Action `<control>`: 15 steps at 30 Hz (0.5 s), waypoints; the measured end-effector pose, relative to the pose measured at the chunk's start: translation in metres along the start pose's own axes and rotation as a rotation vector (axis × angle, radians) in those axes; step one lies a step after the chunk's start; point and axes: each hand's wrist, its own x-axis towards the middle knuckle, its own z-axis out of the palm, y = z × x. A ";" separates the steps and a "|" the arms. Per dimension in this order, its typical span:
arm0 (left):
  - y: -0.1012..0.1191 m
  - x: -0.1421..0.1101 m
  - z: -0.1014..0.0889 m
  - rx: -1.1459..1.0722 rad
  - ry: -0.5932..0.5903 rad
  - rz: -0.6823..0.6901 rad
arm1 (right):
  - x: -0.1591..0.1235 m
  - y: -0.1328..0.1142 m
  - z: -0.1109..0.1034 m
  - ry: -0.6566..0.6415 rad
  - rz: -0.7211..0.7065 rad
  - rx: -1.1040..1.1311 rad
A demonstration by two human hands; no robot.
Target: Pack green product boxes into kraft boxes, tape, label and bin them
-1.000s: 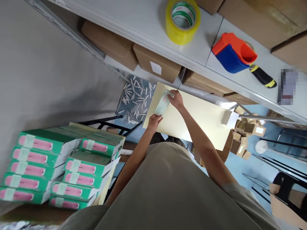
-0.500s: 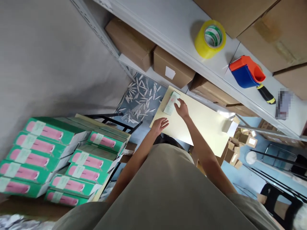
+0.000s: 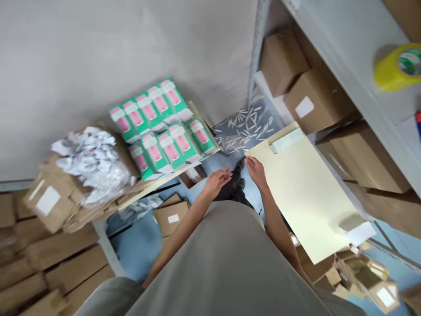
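Farther from the pale box [image 3: 289, 139] than a moment ago, your empty, loosely spread left hand [image 3: 217, 182] hangs clear of the counter [image 3: 296, 188] and your empty, half-curled right hand [image 3: 256, 171] beside its edge, the box lying flat near its end, probably so it stays steady unheld.

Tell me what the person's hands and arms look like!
The left hand and right hand are bare, with no gloves. The forearms are uncovered too. Above them come the short, grey-green sleeves of a plain shirt.
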 end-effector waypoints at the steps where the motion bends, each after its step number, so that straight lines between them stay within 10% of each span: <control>1: -0.003 -0.013 -0.019 -0.022 0.041 0.009 | -0.006 0.000 0.016 -0.044 0.005 -0.005; 15: 0.017 -0.106 -0.212 -0.351 0.254 0.432 | -0.112 -0.038 0.197 -0.468 -0.182 -0.198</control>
